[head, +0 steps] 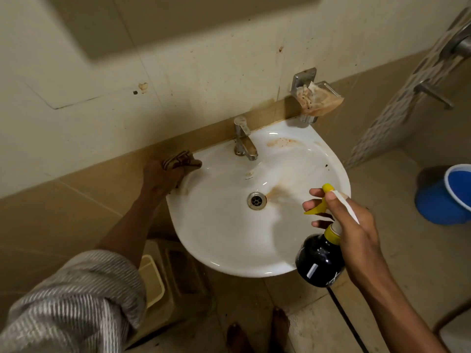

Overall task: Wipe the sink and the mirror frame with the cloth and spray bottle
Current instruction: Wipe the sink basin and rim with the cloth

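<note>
A white wall-hung sink fills the middle, with brown stains near its drain and along the back rim. My right hand grips a black spray bottle with a yellow and white trigger head, held over the sink's right rim, nozzle pointing toward the basin. My left hand holds a dark striped cloth against the sink's back left corner. The mirror's lower corner shows at the top left.
A chrome tap stands at the sink's back. A wall soap holder carries a stained wrapper. A blue bucket sits on the floor at right, a beige bin under the sink. My bare feet are below.
</note>
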### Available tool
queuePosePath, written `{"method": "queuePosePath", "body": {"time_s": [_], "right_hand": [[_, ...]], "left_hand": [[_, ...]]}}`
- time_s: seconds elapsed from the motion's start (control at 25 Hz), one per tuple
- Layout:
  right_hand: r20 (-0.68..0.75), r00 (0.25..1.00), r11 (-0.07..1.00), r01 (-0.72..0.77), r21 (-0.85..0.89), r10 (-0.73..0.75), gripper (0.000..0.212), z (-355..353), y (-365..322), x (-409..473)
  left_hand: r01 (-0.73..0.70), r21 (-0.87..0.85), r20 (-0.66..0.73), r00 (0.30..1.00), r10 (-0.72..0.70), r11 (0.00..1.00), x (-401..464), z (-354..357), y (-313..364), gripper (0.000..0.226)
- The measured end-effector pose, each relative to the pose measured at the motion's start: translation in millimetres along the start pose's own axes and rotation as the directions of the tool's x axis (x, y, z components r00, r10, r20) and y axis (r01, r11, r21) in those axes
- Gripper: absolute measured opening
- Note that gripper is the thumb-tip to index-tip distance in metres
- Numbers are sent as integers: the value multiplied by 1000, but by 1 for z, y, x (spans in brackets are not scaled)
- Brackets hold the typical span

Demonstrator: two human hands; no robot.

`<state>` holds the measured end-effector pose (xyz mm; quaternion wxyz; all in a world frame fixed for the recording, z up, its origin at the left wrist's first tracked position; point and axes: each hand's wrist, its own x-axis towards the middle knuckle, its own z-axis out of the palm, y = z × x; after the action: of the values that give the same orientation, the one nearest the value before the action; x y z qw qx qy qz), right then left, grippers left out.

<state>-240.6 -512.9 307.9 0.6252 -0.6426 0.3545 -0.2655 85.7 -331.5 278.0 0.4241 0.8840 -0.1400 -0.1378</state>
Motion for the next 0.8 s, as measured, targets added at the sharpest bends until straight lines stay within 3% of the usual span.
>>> {"method": "queuePosePath", "body": {"time_s": [0.24, 0.44, 0.52, 0.64, 0.8], "right_hand": [[-32, 999, 1000, -29, -6, 28, 32, -10, 4, 1], [-14, 1000, 1000, -21, -13, 21, 28, -9, 0, 7], [-16, 1000, 1000, -10, -8, 10, 29, -10, -3, 7], [-27, 1000, 1000, -4, 6, 4, 29, -16, -5, 4], [-46, 999, 1000, -24, 11, 24, 29, -24, -3, -1]], "left_hand": [[-80, 138, 132, 989, 62, 987, 5, 21, -30, 18], [-109, 279, 208, 977, 51, 954, -42, 39, -55, 56], [-61, 334, 221, 975, -16, 940, -73, 48, -57, 67], [72, 122, 129, 988, -88, 990, -122, 61, -56, 58], [107, -81, -56, 992, -111, 991, -172, 88, -64, 35]]}}
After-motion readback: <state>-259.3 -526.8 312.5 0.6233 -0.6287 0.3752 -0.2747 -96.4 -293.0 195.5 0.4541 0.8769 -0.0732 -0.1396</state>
